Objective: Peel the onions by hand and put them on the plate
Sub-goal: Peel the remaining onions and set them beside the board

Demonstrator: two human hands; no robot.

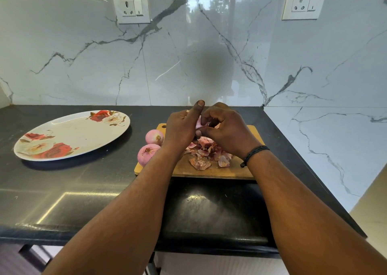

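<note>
Onion (198, 121) above cutting board (211, 169), left hand (181, 128) and right hand (227, 131) grips curled round it

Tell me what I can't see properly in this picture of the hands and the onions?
- Pink onion being peeled, head view: mostly hidden between the left hand and right hand; how much skin remains is unclear.
- Rectangular wooden chopping board: its middle is covered by both forearms and the heap of pink onion skins.
- Two white wall sockets: switch positions too small to read.
</note>
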